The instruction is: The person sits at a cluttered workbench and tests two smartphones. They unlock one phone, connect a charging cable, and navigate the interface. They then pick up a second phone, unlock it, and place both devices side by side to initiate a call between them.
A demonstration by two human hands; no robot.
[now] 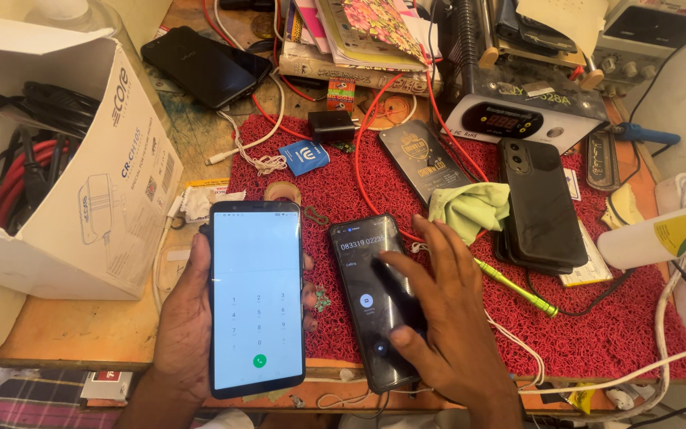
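- Head view, left side: left hand [188, 334] is wrapped around a smartphone with a lit white dial pad [256, 295], fingers curled about its edges, holding it upright-facing above the front edge of the workbench [65, 330].
- Head view, centre: right hand [438, 318] lies spread and flat over a second, dark-screened smartphone [371, 298] that rests on the red mesh mat [597, 326]; the fingers are extended, the thumb touches the lower part of the screen, and nothing is gripped (the palm hides the phone's right edge).
- The two phones sit just beside each other, lit one to the left.
- Behind the right hand, touching its fingertips or nearly so, a crumpled pale green cloth [470, 208] lies on the mat, with a green screwdriver [518, 290] just to the right.
- Farther back: a black phone lying face down [541, 202], another phone with a printed back [426, 159], a black charger plug [332, 125], red wires [363, 151].
- At far left stands an open white cardboard box [113, 167] holding cables.
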